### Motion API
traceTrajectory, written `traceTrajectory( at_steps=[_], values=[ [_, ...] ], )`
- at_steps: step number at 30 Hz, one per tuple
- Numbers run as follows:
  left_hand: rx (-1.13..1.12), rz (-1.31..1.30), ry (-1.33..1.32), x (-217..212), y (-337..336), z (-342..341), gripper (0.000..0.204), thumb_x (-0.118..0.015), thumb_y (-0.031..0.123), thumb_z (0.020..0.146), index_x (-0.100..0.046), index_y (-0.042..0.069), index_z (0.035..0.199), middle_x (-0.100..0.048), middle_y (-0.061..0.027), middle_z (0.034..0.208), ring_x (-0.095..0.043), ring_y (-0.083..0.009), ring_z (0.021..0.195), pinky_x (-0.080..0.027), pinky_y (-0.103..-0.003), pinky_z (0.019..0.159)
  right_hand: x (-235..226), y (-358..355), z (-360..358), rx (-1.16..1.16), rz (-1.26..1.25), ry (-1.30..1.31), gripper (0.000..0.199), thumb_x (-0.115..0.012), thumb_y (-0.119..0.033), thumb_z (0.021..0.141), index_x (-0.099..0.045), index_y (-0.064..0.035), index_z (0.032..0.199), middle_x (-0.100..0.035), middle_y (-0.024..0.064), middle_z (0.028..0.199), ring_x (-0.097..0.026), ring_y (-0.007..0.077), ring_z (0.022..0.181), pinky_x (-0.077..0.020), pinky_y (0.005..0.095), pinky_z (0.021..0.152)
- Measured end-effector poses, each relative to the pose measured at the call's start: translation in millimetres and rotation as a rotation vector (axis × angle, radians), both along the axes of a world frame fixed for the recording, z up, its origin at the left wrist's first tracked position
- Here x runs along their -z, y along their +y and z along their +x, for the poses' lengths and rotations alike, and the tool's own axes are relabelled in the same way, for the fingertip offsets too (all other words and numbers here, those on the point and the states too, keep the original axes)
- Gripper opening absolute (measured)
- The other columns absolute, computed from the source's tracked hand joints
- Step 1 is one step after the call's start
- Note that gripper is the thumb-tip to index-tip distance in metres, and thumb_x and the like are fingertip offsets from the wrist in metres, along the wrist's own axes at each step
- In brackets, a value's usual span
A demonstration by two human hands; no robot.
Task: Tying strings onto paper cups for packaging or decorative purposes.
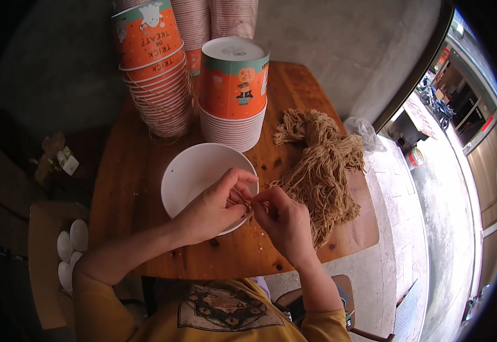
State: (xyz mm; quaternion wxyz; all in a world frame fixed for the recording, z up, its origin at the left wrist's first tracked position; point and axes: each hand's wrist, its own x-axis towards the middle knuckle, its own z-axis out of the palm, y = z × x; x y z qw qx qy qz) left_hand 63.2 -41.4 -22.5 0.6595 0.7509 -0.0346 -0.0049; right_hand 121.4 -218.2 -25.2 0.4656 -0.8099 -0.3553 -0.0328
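A white paper bucket (194, 171) stands mouth up on the table before me, with a small dark hole near its left rim. My left hand (217, 208) reaches over the bucket's near side, its fingers curled and pinched at the right rim. My right hand (282, 219) meets it there from outside the rim, thumb and forefinger pressed together. Between the fingertips a thin strand of cord shows in part; the fingers hide the rest. Just right of my right hand lies a big loose bundle of tan cords (328, 176).
Behind the bucket, a stack of upside-down orange printed buckets (234, 91) stands on the wooden table (129, 211). A taller stack with cords (154, 74) leans at its left. A cardboard box (46, 228) with white round items sits at lower left. A clear plastic bag (365, 134) lies beyond the cords.
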Motion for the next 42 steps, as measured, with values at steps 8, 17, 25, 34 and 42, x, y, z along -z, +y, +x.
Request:
traceTrajectory(
  at_steps=[8,17,25,34,42],
  values=[
    [-0.006,0.310,0.017,-4,6,5,0.019,-0.062,0.001,0.086,-0.057,0.002,0.105,-0.049,-0.0104,0.110,-0.061,-0.0176,0.094,-0.052,-0.031,0.086,4,1,0,0.013,-0.047,0.032,0.014,-0.070,-0.015,0.086,-0.060,-0.0091,0.093,-0.062,0.0080,0.067,-0.063,0.0238,0.056,-0.0495,0.0360,0.053],
    [-0.131,0.583,-0.237,-6,-1,0,0.013,-0.064,0.002,0.085,-0.055,0.001,0.094,-0.060,-0.0123,0.093,-0.063,-0.0249,0.084,-0.051,-0.036,0.075,9,4,-2,0.030,-0.033,-0.069,0.014,-0.071,-0.015,0.086,-0.060,-0.0096,0.092,-0.061,0.0072,0.067,-0.063,0.0242,0.057,-0.0493,0.0370,0.053],
    [-0.192,0.276,-0.042,-7,-3,-1,0.011,-0.063,0.002,0.087,-0.054,0.000,0.093,-0.065,-0.0115,0.082,-0.065,-0.0219,0.078,-0.051,-0.034,0.070,17,7,-10,0.055,0.037,-0.115,0.014,-0.072,-0.013,0.085,-0.060,-0.0087,0.090,-0.063,0.0062,0.070,-0.064,0.0231,0.058,-0.0503,0.0352,0.052],
    [-0.116,0.163,-0.099,-2,-1,1,0.024,-0.060,-0.001,0.090,-0.050,0.002,0.112,-0.062,-0.0054,0.091,-0.062,-0.0126,0.083,-0.052,-0.029,0.076,27,7,-11,0.084,0.173,0.108,0.013,-0.070,-0.012,0.088,-0.059,-0.0065,0.093,-0.058,0.0062,0.064,-0.057,0.0178,0.053,-0.0469,0.0297,0.052],
    [-0.067,0.153,-0.073,-3,1,1,0.032,-0.057,-0.001,0.093,-0.047,0.003,0.123,-0.062,-0.0056,0.094,-0.061,-0.0112,0.090,-0.050,-0.028,0.084,36,7,-9,0.076,0.263,0.203,0.013,-0.069,-0.011,0.089,-0.058,-0.0067,0.095,-0.052,0.0044,0.062,-0.050,0.0141,0.051,-0.0444,0.0275,0.051]
  ],
)
